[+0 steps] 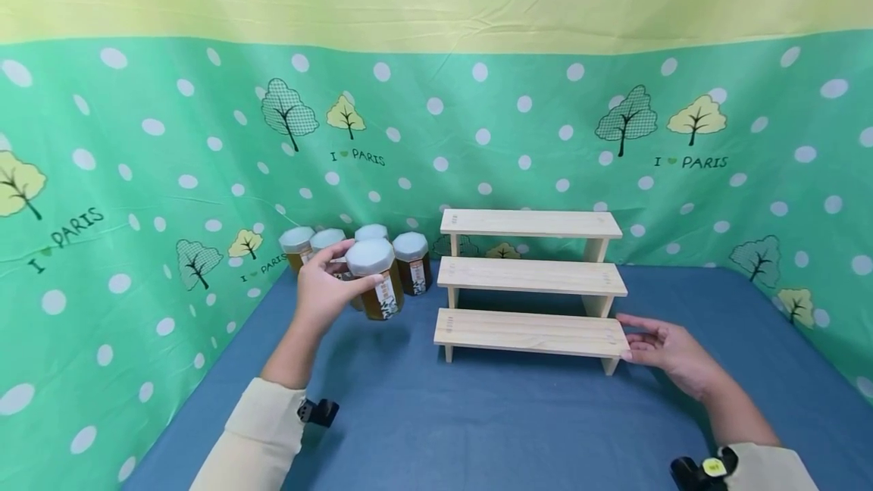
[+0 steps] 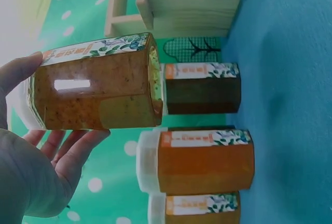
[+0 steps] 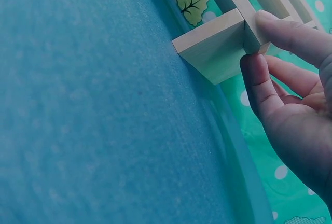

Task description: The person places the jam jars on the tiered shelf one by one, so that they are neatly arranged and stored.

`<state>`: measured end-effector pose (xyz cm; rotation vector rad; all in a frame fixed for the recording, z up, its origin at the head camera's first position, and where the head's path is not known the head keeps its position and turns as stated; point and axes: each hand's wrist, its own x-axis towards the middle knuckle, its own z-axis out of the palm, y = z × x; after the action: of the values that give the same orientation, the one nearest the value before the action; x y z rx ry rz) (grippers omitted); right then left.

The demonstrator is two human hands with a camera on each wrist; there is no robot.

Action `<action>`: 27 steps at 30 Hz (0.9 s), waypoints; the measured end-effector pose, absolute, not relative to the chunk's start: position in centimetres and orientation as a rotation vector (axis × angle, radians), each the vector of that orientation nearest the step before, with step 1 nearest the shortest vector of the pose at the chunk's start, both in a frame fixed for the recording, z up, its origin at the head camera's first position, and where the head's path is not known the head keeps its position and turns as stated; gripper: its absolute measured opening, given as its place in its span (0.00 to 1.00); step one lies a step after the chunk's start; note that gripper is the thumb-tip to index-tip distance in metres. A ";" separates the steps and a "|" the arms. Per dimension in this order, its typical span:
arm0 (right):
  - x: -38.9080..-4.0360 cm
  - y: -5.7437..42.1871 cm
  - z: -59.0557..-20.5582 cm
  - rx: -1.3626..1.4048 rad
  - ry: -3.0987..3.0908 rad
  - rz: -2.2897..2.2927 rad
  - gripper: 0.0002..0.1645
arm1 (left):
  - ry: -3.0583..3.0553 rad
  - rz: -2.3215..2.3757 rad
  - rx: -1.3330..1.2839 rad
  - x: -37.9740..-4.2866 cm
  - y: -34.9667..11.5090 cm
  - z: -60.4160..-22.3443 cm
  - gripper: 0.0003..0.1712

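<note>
Watching left hand (image 1: 323,290): thumb and fingers parted jar-wide, gripping amber jar (image 2: 96,92) between them, clear of blue table (image 1: 477,423). Standing jars (image 1: 414,271) partly hidden from me behind left fingers; label (image 2: 78,52) print unreadable. Sleeves (image 1: 252,430) cut off below. Right hand (image 1: 671,354), thumb and finger slightly apart, pinches lowest shelf (image 1: 528,332) end. I count four standing jars visible, one gripped; wooden stand (image 1: 528,222), three-tiered, left of right fingers.

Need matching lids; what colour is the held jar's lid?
White lid, clearest in the head view.

Cream sleeves (image 1: 255,426), black wrist devices (image 1: 319,412), rounded yellow marking (image 1: 714,467) on the right one, bare hands (image 1: 323,290)
</note>
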<state>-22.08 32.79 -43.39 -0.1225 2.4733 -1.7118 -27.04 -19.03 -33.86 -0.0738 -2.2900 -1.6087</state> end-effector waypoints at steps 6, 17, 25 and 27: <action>-22.1 32.9 -43.4 -0.126 2.474 -1.709 0.49 | -2.288 -1.621 -0.149 -27.0 -18.0 -33.1 0.47; -22.1 32.7 -43.4 -0.121 2.462 -1.715 0.49 | -2.283 -1.657 -0.220 -27.2 -16.0 -31.6 0.45; -22.1 32.6 -43.3 -0.103 2.461 -1.701 0.49 | -2.315 -1.592 -0.243 -27.1 -14.7 -30.6 0.46; -22.1 32.6 -43.3 -0.103 2.462 -1.698 0.49 | -2.316 -1.587 -0.253 -27.0 -14.4 -30.3 0.46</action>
<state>-22.07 32.62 -43.35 -0.1035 2.4618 -1.6980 -27.00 -14.42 -30.25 -0.2531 -2.3164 -1.5871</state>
